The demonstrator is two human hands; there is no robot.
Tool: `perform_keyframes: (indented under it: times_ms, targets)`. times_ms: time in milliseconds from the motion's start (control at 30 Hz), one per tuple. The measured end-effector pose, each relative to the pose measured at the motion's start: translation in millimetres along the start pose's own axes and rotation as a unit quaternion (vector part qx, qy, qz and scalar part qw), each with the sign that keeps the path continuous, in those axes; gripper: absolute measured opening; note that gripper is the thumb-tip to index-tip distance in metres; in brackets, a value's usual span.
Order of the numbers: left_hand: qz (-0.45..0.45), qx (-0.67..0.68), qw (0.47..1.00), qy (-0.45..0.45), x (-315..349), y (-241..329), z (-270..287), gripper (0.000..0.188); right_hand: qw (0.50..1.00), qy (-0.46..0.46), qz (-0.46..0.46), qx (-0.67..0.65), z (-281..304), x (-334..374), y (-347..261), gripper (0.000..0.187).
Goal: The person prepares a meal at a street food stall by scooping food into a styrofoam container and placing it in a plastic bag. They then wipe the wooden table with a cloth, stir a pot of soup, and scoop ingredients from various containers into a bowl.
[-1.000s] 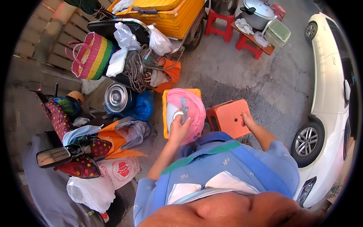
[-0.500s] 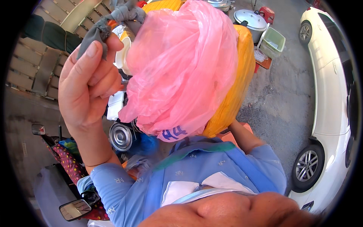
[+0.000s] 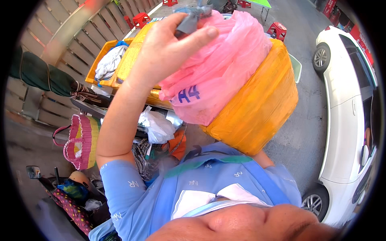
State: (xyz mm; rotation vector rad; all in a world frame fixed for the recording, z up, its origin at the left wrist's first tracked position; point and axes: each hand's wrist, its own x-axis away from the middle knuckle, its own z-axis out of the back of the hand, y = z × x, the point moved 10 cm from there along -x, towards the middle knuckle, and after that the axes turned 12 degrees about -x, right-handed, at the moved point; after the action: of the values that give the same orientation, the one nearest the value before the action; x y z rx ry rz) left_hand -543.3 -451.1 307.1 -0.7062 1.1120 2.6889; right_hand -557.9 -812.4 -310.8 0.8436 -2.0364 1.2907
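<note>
A pink plastic bag [image 3: 217, 68], full and bulging, rests against a box wrapped in yellow tape [image 3: 257, 100], in front of my chest. My left hand [image 3: 165, 52] is raised at the bag's upper left, with the thumb stretched toward the pink plastic. Between its thumb and fingers sits a knotted grey strip [image 3: 189, 26] of cloth or rubber at the top of the bag. Of my right arm only part of the forearm [image 3: 263, 159] shows below the yellow box; the hand itself is hidden behind the load.
A white car [image 3: 341, 104] stands along the right. Left lie a yellow crate [image 3: 96, 66] with white cloth, a woven pink-and-yellow basket [image 3: 82, 140] and a white plastic bag [image 3: 157, 126]. A scooter mirror [image 3: 33, 172] juts at lower left. Red stools [image 3: 277, 30] stand ahead.
My left hand has moved right over the pink bag, with the grey strip. The yellow box shows more fully at the right. The view has shifted, bringing the basket and crate into sight.
</note>
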Motion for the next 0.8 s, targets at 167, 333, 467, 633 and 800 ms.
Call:
perform_keyframes:
  times_ms: [167,333,467,633,800]
  targets:
    - [-0.096,-0.172,0.98,0.009,-80,-38,-174,0.074,0.997,0.078,0.028,0.01,87,-37,-76,0.057]
    - [0.002,-0.058,0.993,-0.106,-138,-82,-325,0.097,0.99,0.141,0.027,-0.002,131,-69,-151,0.057]
    - [-0.011,-0.053,0.998,-0.032,-179,-92,-332,0.095,0.992,0.117,0.052,-0.003,100,-123,-221,0.057]
    - [-0.074,-0.106,0.986,0.103,-264,-96,-269,0.093,0.991,0.03,0.134,0.0,-13,-206,-351,0.057]
    - [-0.033,-0.214,0.932,0.29,-333,-149,-178,0.099,0.968,-0.083,0.235,0.007,-183,-272,-512,0.057]
